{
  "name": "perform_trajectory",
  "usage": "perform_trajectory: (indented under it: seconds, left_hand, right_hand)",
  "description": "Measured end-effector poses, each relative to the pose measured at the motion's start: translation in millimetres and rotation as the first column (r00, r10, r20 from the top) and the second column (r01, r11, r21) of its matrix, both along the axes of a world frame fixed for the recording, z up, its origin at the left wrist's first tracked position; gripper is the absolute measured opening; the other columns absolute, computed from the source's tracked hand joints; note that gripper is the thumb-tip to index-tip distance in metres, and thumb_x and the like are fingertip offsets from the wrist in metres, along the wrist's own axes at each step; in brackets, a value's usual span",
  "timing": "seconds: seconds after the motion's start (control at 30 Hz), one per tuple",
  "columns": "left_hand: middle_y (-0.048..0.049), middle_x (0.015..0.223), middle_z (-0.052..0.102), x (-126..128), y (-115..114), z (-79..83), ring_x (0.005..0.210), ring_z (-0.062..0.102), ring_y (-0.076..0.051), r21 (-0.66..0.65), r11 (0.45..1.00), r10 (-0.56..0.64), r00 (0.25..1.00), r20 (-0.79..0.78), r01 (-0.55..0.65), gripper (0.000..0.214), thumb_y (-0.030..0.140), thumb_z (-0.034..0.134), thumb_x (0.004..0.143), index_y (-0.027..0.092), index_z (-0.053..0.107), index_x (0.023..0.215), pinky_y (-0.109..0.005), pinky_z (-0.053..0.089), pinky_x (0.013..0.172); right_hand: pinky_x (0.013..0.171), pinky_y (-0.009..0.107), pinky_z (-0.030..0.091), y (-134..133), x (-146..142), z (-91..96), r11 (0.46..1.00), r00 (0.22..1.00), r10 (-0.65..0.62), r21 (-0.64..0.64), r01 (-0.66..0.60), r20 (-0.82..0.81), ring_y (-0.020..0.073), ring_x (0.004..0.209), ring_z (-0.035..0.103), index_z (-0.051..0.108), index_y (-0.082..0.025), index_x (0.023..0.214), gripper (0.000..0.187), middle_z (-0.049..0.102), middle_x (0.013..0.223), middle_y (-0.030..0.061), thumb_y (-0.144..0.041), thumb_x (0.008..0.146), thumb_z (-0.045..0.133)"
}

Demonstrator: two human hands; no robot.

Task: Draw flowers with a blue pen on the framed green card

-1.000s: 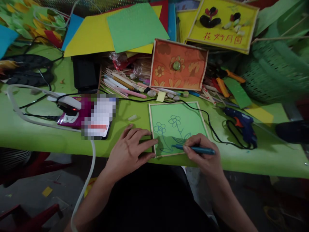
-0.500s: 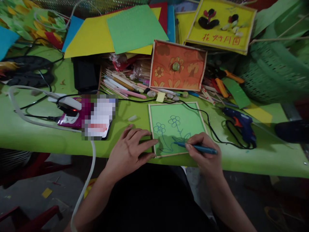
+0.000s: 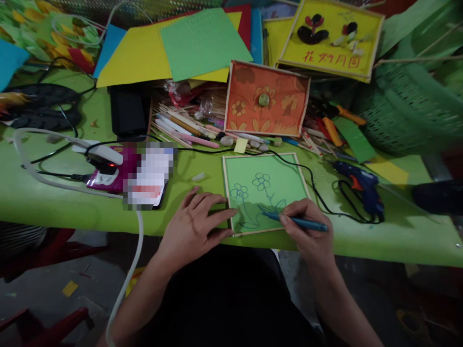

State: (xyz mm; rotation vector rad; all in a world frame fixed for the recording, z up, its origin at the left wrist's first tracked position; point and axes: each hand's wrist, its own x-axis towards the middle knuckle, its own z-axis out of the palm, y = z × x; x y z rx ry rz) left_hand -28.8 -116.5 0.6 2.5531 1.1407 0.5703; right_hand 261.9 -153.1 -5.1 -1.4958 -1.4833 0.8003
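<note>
Right hand [image 3: 307,233] pinches pen [image 3: 309,223]; pen's length slants leftward, tip by drawn leaves [image 3: 277,206] on green card [image 3: 282,166], flat on table [image 3: 369,241]. Left hand [image 3: 197,221], fingers spread, lies at card's left edge.

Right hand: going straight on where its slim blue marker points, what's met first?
Probably the left hand, at its index fingertip over the left wooden strip of the rectangular green panel; depth is unclear.

The framed panel [image 3: 289,176] looks like matt paper edged with wood, the marker [image 3: 309,223] smooth plastic, the tabletop [image 3: 356,241] faintly glossy.
</note>
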Motion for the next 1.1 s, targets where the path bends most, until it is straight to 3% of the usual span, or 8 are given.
perform_trajectory:
  seconds: [0.77, 1.1]
  left_hand:
    - [-0.0059, 0.129, 0.066, 0.0, 0.4, -0.2, 0.119, 0.062, -0.026, -0.006, 1.0, -0.008, 1.0, 0.005, 0.008, 0.034, 0.042, 0.066, 0.099, 0.032, 0.067, 0.131, -0.056, 0.042, 0.115]
    - [-0.0057, 0.129, 0.067, -0.9, 0.0, -1.9, 0.119, 0.063, -0.028, -0.006, 1.0, -0.006, 1.0, 0.008, 0.006, 0.036, 0.042, 0.066, 0.098, 0.033, 0.067, 0.132, -0.057, 0.042, 0.115]
  right_hand:
    - [0.054, 0.03, 0.041, 0.9, -2.5, 3.3, 1.0, 1.0, -0.001, 0.028, 0.001, -0.007, 0.0143, 0.059, 0.053, 0.062, -0.023, 0.08, 0.013, 0.061, 0.071, -0.0015, -0.022, 0.088, 0.072]
    - [0.056, 0.03, 0.039, -2.8, 4.0, -1.3, 0.996, 0.993, 0.085, -0.017, -0.087, -0.078, 0.0142, 0.06, 0.052, 0.06, -0.024, 0.082, 0.015, 0.058, 0.069, -0.0028, -0.021, 0.09, 0.073]
